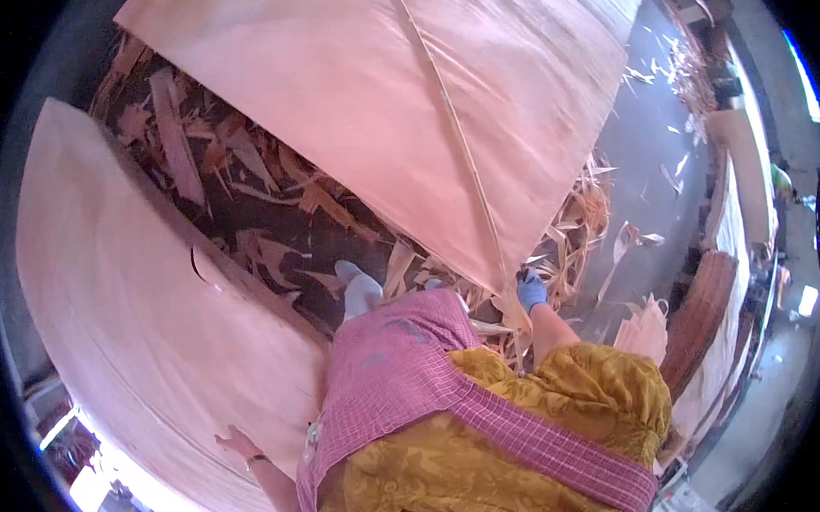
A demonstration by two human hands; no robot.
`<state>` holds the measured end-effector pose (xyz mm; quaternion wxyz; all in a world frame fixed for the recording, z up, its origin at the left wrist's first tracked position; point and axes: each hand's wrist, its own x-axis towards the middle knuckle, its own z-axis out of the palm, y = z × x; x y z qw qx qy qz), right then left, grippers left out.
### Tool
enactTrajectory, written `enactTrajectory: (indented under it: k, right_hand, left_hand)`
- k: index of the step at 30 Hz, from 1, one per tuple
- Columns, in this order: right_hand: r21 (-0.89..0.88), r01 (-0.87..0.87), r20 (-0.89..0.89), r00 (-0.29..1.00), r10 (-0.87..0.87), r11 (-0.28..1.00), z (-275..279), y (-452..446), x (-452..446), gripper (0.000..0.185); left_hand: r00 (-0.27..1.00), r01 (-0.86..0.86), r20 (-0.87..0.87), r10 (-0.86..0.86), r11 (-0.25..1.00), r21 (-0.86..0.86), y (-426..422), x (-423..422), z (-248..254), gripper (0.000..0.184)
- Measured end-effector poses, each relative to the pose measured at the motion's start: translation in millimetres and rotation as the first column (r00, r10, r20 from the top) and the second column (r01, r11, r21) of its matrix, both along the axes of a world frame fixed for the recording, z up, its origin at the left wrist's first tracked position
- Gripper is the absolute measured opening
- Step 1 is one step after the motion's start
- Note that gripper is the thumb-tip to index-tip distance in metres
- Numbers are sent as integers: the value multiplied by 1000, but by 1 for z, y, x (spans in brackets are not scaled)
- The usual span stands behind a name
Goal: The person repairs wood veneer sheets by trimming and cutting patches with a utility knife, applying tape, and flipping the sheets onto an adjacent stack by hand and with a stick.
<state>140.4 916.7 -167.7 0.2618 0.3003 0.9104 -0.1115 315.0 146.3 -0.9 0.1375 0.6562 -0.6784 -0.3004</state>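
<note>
My left hand (239, 442), bare with a band at the wrist, is at the lower left. Its fingers are apart and hold nothing, over the pale wood veneer sheet (150, 301) on that side; whether they touch it I cannot tell. My right hand (531, 291) wears a blue glove, closed beside the near corner of a large veneer sheet (369, 104). A small dark bit shows at its fingertips, too small to name. A long thin strip (455, 119) runs across the large sheet down to that corner, close to the glove.
Torn veneer scraps (244, 162) litter the floor between the two sheets and around my feet (362, 294). More shavings lie on the grey floor (641, 158) at right. A reddish-brown bark-like piece (701, 318) and stacked sheets stand along the right side.
</note>
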Motion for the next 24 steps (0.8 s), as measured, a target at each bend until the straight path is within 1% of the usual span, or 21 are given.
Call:
enactTrajectory:
  k: [2,3,5,6,7,8,9,12,13,15,16,17,19,21,22,23,24]
  right_hand:
    - [-40,-23,-19,1000,22,999,-18,11,35,37]
    - [-109,-44,-86,996,35,993,-33,24,59,34]
    - [-257,-92,-222,974,34,962,-75,41,102,30]
    - [-417,-23,-182,982,-58,908,-83,46,114,28]
    - [-561,55,-123,981,-149,826,-90,50,128,27]
    - [-684,135,-51,972,-231,717,-92,48,138,25]
    - [-659,167,17,978,-208,734,-77,46,138,25]
    - [-735,421,298,904,-305,531,-70,55,157,24]
    - [-804,395,255,904,-343,444,-82,60,172,25]
    - [-809,337,205,930,-307,481,-65,66,175,25]
    - [-809,308,177,940,-291,500,-55,70,179,26]
    - [-779,254,135,961,-243,574,-50,77,183,26]
    - [-779,47,-47,990,-132,625,-92,105,207,23]
    - [-805,230,85,957,-276,547,-51,107,203,21]
    - [-882,55,-76,963,-257,467,-96,124,222,20]
    - [-884,1,-154,943,-294,468,-82,123,225,24]
    - [-902,313,146,869,-472,298,-45,110,221,29]
  left_hand:
    - [999,-4,-34,7,997,74,35,51,-2,69]
    - [999,-13,-45,18,993,113,60,81,3,68]
    - [971,59,231,-61,998,16,119,103,14,69]
    - [927,106,364,-91,994,-20,140,118,17,69]
    - [917,128,384,-111,992,-19,158,130,19,70]
    - [906,153,401,-134,988,-16,159,148,1,72]
    - [898,175,412,-155,985,-11,165,165,-10,73]
    - [915,223,341,-216,975,18,198,187,-14,75]
    - [912,225,345,-222,974,33,211,178,-2,74]
    - [907,234,346,-242,970,66,252,149,33,72]
    - [911,253,322,-258,966,58,253,160,31,70]
    - [915,271,297,-273,961,49,252,168,23,69]
    - [933,280,229,-279,960,27,250,189,4,66]
    - [956,266,132,-263,964,-2,253,212,-18,62]
    - [965,257,65,-255,966,-39,255,216,-18,61]
    - [969,248,-2,-249,966,-72,263,223,-17,60]
    - [967,237,-68,-244,966,-102,267,231,-19,59]
